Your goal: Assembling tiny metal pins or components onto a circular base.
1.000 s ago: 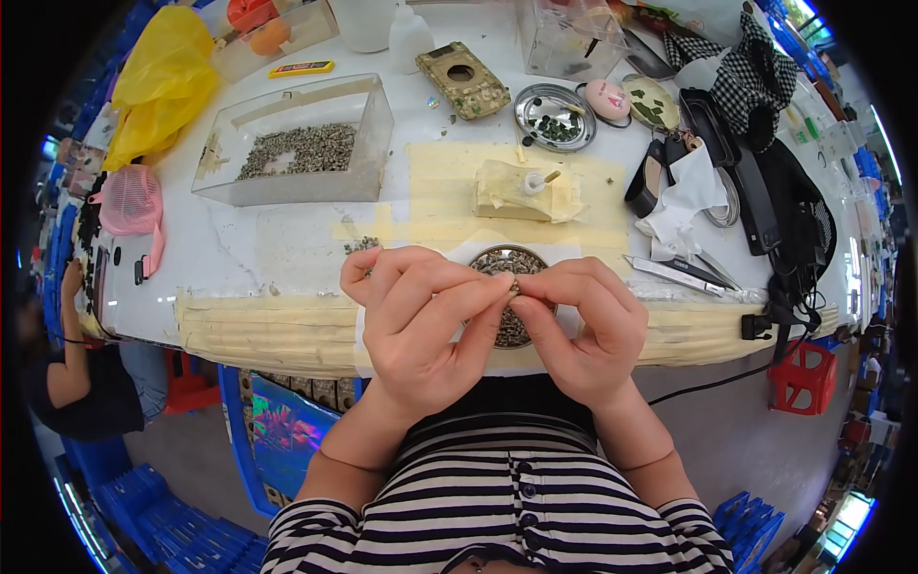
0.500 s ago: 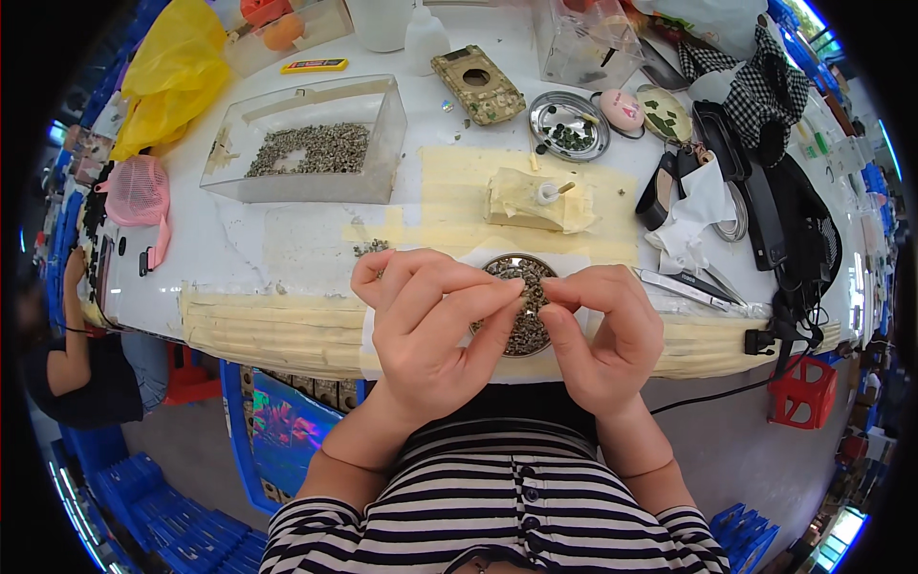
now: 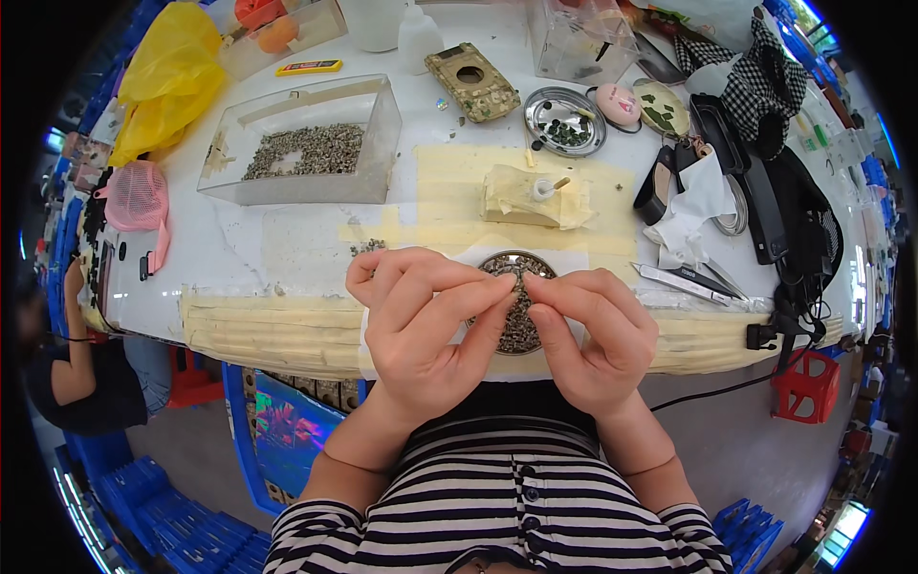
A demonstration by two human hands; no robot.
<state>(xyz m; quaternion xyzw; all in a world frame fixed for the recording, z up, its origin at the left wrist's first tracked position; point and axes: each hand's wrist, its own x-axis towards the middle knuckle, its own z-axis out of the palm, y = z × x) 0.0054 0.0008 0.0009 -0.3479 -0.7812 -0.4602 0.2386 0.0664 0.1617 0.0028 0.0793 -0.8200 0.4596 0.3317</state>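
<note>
Directly above a dish (image 3: 517, 253) of parts (image 3: 518, 330) by the tabletop's (image 3: 229, 251) near edge, left hand (image 3: 421, 335) pinches, hold too small to tell; right hand (image 3: 604, 330), fingertips parted, faces it.

"Any lettering in view?"
"White letters on the dark tweezers (image 3: 690, 276), toward three o'clock."
"Elsewhere?"
"Markings on the pink oval (image 3: 615, 105) at one o'clock and yellow strip (image 3: 309, 67) at eleven; both too small to read."
</note>
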